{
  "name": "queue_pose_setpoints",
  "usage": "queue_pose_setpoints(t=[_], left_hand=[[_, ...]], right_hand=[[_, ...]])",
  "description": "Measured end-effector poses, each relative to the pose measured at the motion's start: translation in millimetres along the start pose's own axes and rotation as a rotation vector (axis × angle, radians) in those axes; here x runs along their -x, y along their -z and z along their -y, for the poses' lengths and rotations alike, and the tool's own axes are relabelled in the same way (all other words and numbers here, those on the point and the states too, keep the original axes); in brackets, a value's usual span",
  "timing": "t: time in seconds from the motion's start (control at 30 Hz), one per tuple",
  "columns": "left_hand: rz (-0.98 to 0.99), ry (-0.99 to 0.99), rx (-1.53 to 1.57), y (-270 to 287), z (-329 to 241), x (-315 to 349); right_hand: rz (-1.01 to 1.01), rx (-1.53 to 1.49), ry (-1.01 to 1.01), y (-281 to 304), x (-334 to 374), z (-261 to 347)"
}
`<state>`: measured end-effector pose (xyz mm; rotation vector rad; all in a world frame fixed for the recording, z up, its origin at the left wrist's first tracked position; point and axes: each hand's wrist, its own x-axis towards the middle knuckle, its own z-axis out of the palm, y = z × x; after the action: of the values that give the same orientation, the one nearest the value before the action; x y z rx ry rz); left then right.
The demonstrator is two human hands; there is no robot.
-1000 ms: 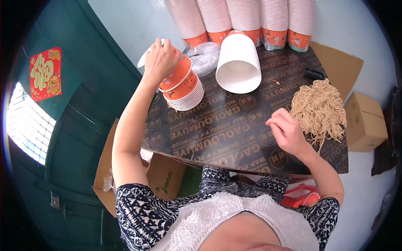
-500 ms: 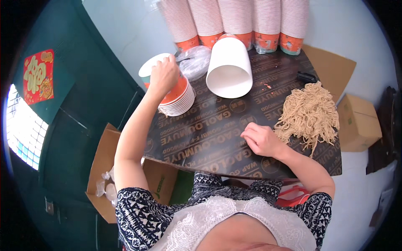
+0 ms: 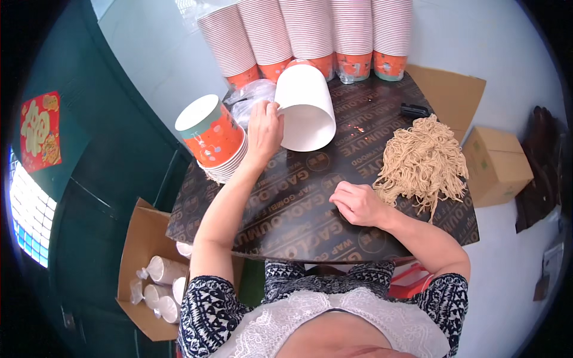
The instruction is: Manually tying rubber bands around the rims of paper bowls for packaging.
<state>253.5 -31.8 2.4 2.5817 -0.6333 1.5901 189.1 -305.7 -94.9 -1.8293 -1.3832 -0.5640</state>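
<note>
A white paper tub [image 3: 307, 122] lies on its side on the dark table [image 3: 286, 209], its open mouth towards me. My left hand [image 3: 265, 132] is at the tub's left rim, its fingers closed on the edge. To the left of that hand stands an upside-down stack of orange paper tubs [image 3: 216, 140] with white rims at the bottom and a white base on top. My right hand [image 3: 357, 203] rests on the table with curled fingers, beside a heap of tan strings [image 3: 422, 160]. Whatever its fingers may hold is hidden.
Tall stacks of paper tubs [image 3: 304, 27] line the table's far edge. Clear plastic wrap [image 3: 253, 98] lies behind my left hand. A small black object [image 3: 415, 111] sits behind the strings. Cartons [image 3: 498, 161] stand at the right; an open box [image 3: 143, 238] holds wrapped tubs at lower left.
My left hand has left the upside-down stack of tubs and moved right to the rim of the lying tub. My right hand keeps its curled pose. The whole view has shifted somewhat.
</note>
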Motion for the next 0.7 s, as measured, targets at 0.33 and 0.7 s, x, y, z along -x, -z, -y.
queue_pose_setpoints(t=[0.33,0.7], left_hand=[[-0.22,0.223,0.06,-38.4,3.2,17.1],[-0.206,0.312,0.005,-41.5,5.1,33.8]], right_hand=[[0.042,0.016,0.001,9.7,-2.4,3.3],[0.101,-0.026,-0.029,5.5,1.3,5.4]])
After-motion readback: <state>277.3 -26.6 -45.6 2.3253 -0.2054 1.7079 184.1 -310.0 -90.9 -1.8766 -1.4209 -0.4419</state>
